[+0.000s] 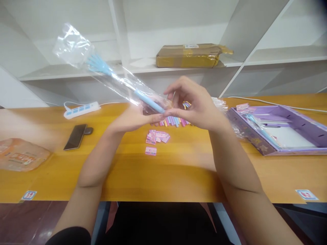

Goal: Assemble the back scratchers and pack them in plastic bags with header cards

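A light-blue back scratcher [148, 100] with a hand-shaped head lies inside a clear plastic bag [73, 47], raised above the table and slanting up to the left. My left hand [139, 119] is closed around the bag by the handle end, its thumb along the lower side. At that same end my right hand [195, 103] pinches the bag between thumb and fingers, the other fingers curled above. Beneath the hands lie small pink printed cards [158, 136] and a row of pastel sticks [175, 121], partly hidden by my hands.
On the right stands a purple box [274, 144] holding another bagged item, beside more clear bags [236, 122]. To the left are a phone [75, 136], a power strip [82, 110] and an orange plastic package [24, 154]. A taped cardboard box [187, 56] rests on the shelf behind.
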Action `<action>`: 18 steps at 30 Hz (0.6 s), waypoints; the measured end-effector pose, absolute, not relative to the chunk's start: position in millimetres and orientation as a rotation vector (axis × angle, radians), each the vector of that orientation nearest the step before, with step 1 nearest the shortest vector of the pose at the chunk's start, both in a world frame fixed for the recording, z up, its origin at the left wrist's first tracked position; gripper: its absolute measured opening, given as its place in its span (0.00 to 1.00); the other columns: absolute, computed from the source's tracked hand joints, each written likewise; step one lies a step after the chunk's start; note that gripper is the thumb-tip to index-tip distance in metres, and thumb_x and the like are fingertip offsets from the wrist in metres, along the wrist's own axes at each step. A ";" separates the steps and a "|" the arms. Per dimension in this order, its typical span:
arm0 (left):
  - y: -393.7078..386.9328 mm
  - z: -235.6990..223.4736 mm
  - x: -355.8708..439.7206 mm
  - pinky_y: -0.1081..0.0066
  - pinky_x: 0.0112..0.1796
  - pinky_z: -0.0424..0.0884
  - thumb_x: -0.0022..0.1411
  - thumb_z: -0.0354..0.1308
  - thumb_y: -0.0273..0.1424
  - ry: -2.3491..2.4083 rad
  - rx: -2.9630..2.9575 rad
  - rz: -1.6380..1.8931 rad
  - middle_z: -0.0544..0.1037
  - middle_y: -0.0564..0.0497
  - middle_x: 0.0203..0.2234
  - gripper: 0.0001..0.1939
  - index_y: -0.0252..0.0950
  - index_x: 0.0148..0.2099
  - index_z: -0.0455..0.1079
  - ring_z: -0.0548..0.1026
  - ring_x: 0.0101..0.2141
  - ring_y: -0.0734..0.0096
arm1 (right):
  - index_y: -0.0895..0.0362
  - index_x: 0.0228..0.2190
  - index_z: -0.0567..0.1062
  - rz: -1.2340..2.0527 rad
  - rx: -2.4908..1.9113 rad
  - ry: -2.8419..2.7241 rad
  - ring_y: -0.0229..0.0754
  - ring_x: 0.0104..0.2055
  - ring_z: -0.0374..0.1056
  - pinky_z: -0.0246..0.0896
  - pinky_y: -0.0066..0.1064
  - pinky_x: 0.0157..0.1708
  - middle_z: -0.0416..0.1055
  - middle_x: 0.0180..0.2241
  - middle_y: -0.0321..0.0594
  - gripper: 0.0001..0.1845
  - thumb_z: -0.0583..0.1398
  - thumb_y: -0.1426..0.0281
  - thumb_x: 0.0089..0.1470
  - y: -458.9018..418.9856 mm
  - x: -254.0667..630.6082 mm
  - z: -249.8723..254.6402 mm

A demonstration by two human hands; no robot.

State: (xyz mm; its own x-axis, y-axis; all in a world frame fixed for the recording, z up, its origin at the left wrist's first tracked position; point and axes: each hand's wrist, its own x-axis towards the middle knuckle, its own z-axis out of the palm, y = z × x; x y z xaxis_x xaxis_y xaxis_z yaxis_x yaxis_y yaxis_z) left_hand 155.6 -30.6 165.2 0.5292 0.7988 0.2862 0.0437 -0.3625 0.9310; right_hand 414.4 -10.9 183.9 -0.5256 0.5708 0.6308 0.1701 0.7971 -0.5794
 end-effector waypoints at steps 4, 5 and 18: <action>-29.8 165.5 155.2 0.72 0.35 0.81 0.64 0.85 0.40 0.680 1.778 0.880 0.85 0.49 0.36 0.22 0.38 0.52 0.82 0.82 0.34 0.69 | 0.53 0.43 0.75 0.790 -0.518 -2.120 0.35 0.31 0.67 0.62 0.29 0.30 0.73 0.32 0.33 0.34 0.79 0.40 0.59 -7.4 412.4 178.9; -29.8 165.7 155.8 0.72 0.35 0.81 0.63 0.86 0.39 0.655 1.769 0.882 0.84 0.50 0.35 0.23 0.38 0.52 0.81 0.81 0.34 0.70 | 0.54 0.41 0.75 0.809 -0.512 -2.107 0.34 0.30 0.64 0.59 0.28 0.29 0.71 0.30 0.31 0.34 0.79 0.41 0.59 -6.2 411.6 177.4; -24.9 165.6 151.8 0.72 0.34 0.80 0.63 0.87 0.42 0.621 1.745 1.023 0.83 0.51 0.37 0.29 0.38 0.55 0.75 0.82 0.34 0.71 | 0.58 0.31 0.76 0.987 -0.379 -2.199 0.28 0.23 0.61 0.54 0.22 0.23 0.69 0.23 0.29 0.28 0.70 0.49 0.74 1.2 407.3 173.1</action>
State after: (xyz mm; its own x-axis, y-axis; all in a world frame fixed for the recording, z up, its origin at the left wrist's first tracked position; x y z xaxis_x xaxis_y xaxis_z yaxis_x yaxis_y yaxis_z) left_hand 151.8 -24.9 165.6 0.5142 0.7809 0.3546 -0.0460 -0.3878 0.9206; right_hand 407.3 1.2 173.1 -0.7210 0.5079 0.4713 -0.0144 0.6690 -0.7431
